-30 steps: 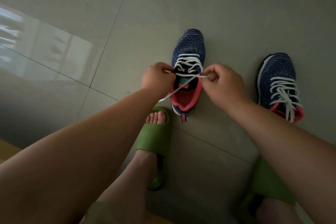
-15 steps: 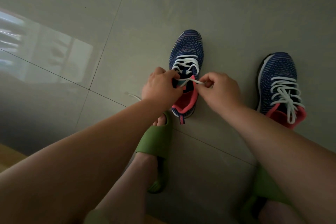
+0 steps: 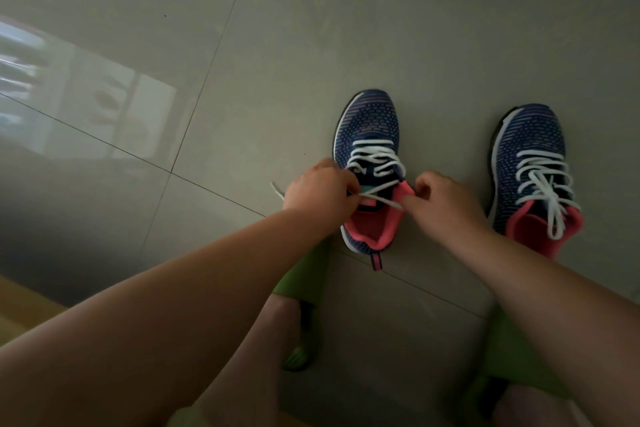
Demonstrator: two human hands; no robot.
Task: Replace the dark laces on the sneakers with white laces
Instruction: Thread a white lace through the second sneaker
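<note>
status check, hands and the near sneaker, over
Left hand and right hand each pinch the white lace over the left sneaker. Top eyelets unfinished. Right sneaker fully laced. Nothing in the way.

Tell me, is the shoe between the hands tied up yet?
Not tied. The white lace just crosses over the shoe, no bow, ends held.

glossy tiled floor (image 3: 311, 45) mirrors light at upper left; sneakers (image 3: 369, 121) look knit cloth, laces (image 3: 375, 158) woven, slippers (image 3: 304, 281) matt.

Dim, soft picture; window glare on the floor tiles (image 3: 104, 104) at left.
</note>
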